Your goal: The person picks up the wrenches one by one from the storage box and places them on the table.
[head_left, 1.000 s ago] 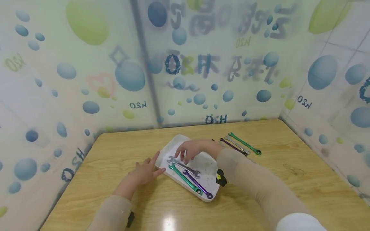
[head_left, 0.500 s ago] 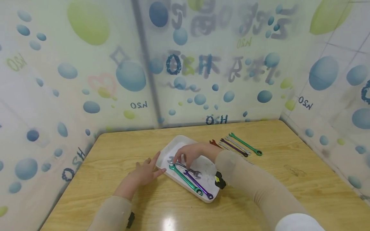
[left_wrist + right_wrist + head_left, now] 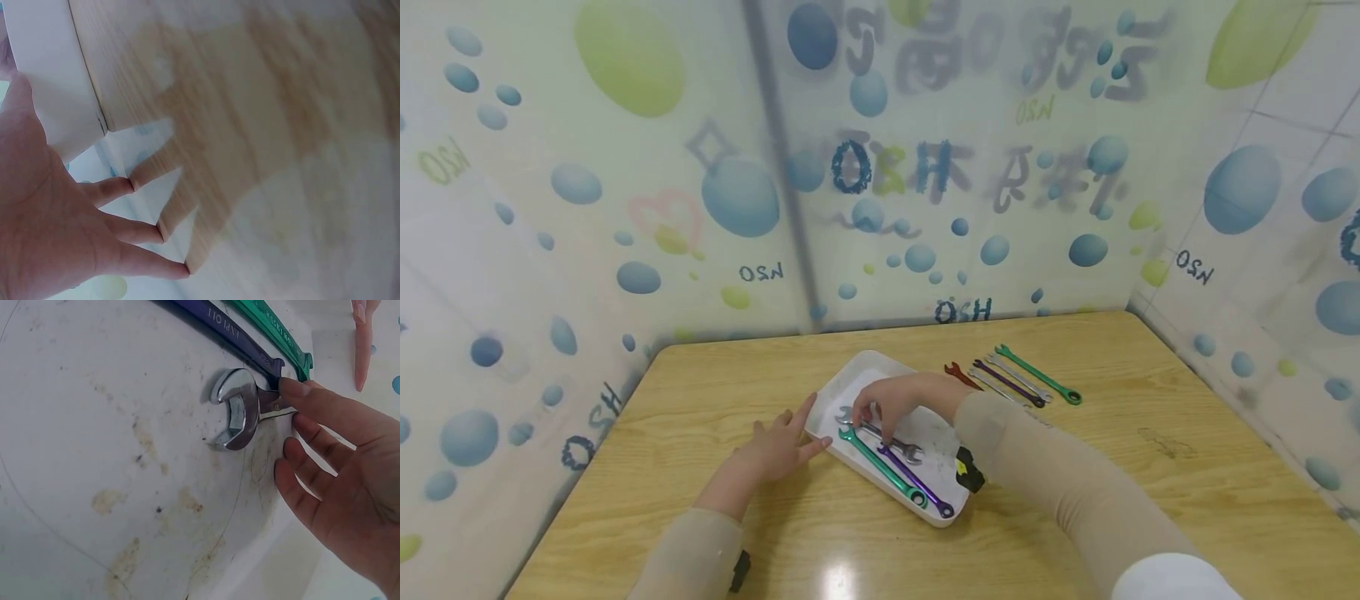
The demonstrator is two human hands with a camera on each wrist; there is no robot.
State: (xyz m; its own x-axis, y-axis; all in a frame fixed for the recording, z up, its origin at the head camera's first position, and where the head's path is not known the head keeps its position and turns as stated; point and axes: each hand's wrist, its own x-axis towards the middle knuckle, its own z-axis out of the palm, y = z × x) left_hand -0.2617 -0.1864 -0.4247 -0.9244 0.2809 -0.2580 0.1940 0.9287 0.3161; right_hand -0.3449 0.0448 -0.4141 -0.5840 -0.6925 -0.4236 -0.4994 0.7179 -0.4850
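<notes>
A white tray (image 3: pixel 844 390) lies at a slant on the table, with wrenches inside. My right hand (image 3: pixel 891 398) reaches into it and pinches a silver open-end wrench (image 3: pixel 902 447) between thumb and fingers; one jaw end (image 3: pixel 240 411) points away from the palm in the right wrist view. Beside that wrench lie a purple combination wrench (image 3: pixel 917 481) and a green one (image 3: pixel 880 464). My left hand (image 3: pixel 775 448) is spread at the tray's left side, its thumb and forefinger at the rim. The other left fingertips (image 3: pixel 175 270) touch the table.
Behind the right forearm, several wrenches lie side by side on the wooden table (image 3: pixel 700 400), among them a green one (image 3: pixel 1037 374), a purple one (image 3: pixel 1009 383) and a red one (image 3: pixel 962 376). Patterned walls (image 3: pixel 880 275) stand close around the table's back and sides.
My right hand has lowered onto the silver wrench and its thumb and fingers have closed on it. The red wrench has come into view past the right wrist. The left hand stays put.
</notes>
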